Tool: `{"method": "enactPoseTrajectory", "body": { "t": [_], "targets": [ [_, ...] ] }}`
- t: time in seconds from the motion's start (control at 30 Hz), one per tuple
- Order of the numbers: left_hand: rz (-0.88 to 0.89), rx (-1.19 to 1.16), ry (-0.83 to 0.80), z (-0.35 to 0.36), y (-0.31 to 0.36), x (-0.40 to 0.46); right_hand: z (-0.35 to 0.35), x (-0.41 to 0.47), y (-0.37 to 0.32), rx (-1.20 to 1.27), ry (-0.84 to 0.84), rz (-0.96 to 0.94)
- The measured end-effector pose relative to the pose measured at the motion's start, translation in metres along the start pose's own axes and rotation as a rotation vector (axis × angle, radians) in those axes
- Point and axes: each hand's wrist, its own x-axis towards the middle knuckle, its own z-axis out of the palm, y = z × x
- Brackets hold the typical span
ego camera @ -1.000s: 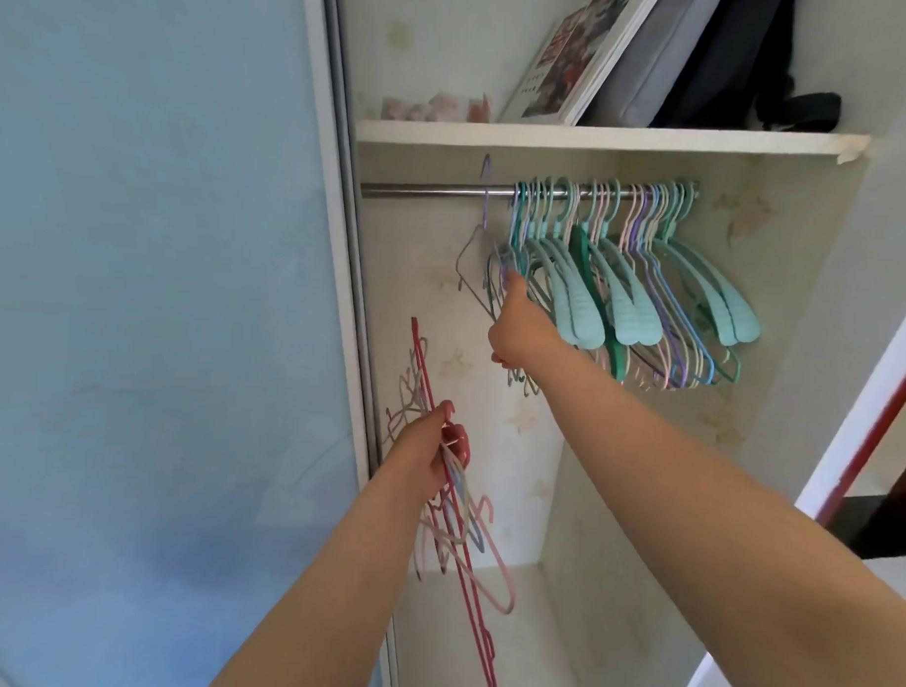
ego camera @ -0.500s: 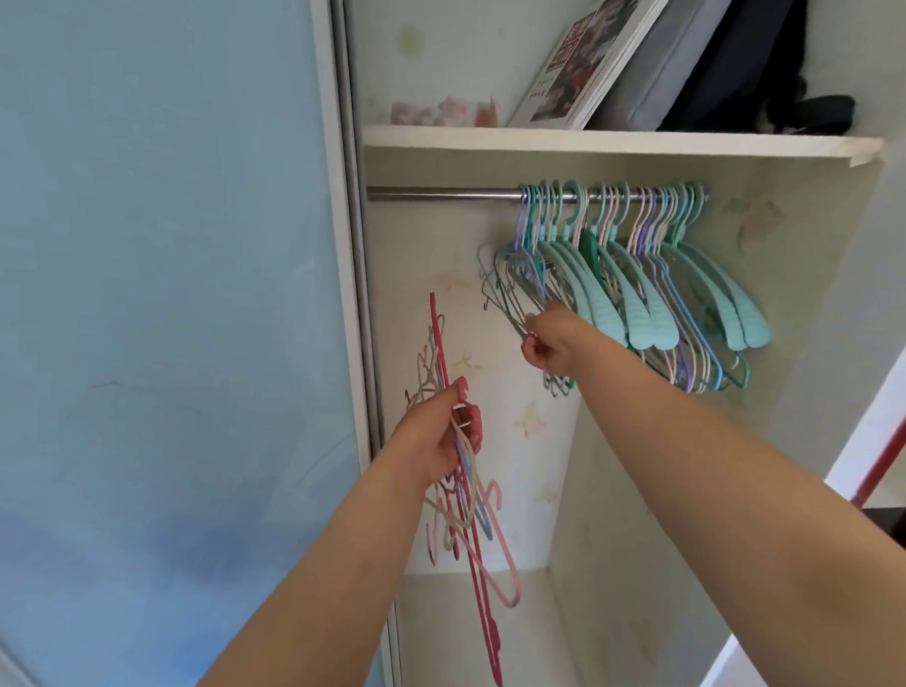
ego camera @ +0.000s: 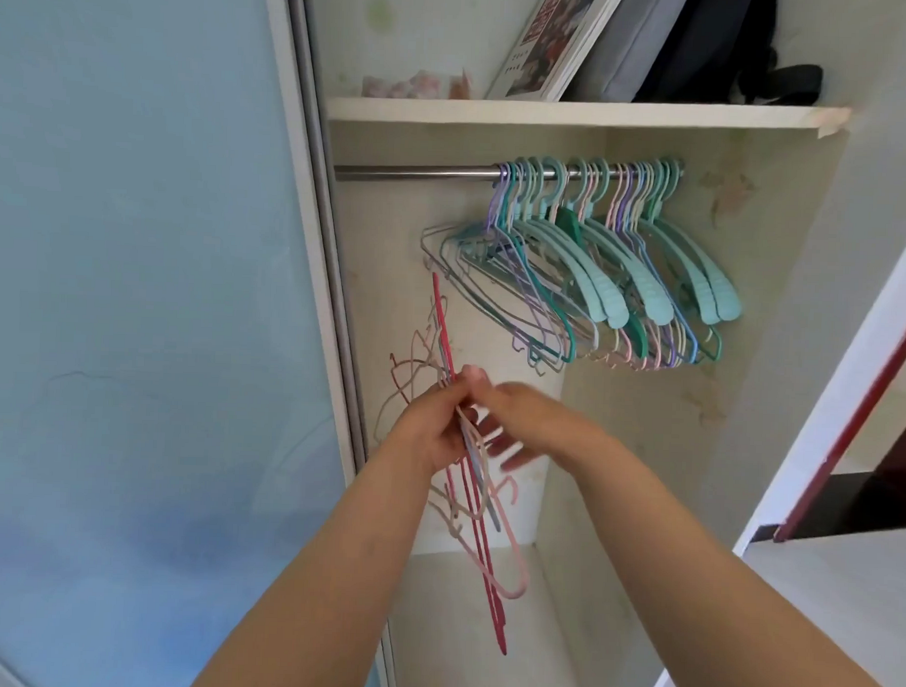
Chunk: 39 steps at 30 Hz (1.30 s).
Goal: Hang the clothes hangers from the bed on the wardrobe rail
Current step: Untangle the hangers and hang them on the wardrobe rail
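Observation:
Inside the open wardrobe, a metal rail carries several hangers in teal, purple and pink, bunched toward its right half. Below the rail, my left hand grips a bundle of thin red and pink hangers that dangles toward the wardrobe floor. My right hand is against the bundle, right beside my left hand. Its fingers are spread behind the hangers and blurred by motion. The left part of the rail is bare.
A pale blue sliding door fills the left side. The shelf above the rail holds a leaning book and dark bags. A white panel with a red strip stands at the right.
My right hand left the hangers on the rail and dropped down to the bundle in my left hand. The purple hanger it placed stays hooked at the row's left end.

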Motion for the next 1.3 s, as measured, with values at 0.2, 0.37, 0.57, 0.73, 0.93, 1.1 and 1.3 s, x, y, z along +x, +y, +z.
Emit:
{"method": "enactPoseTrajectory", "body": {
  "t": [0.2, 0.37, 0.57, 0.73, 0.93, 1.1, 1.3],
  "targets": [
    [0.104, 0.17, 0.128, 0.001, -0.02, 0.011, 0.002, 0.004, 0.031, -0.15, 0.378, -0.017],
    [0.09, 0.236, 0.25, -0.02, -0.029, 0.015, -0.027, -0.005, 0.058, -0.155, 0.579, -0.103],
    [0.083, 0.168, 0.28, -0.034, -0.039, 0.021, -0.049, -0.012, 0.073, 0.11, 0.606, -0.083],
    [0.09, 0.219, 0.305, -0.043, -0.045, 0.032, -0.057, -0.022, 0.074, 0.241, 0.577, -0.055],
    [0.105, 0.405, 0.322, -0.059, -0.058, 0.042, -0.056, -0.029, 0.074, 0.488, 0.624, 0.005],
    [0.159, 0.529, 0.408, -0.074, -0.067, 0.046, -0.081, -0.038, 0.079, 0.311, 0.56, 0.037],
    [0.12, 0.503, 0.549, -0.084, -0.066, 0.052, -0.12, -0.06, 0.084, 0.258, 0.393, 0.139]
  ]
}}
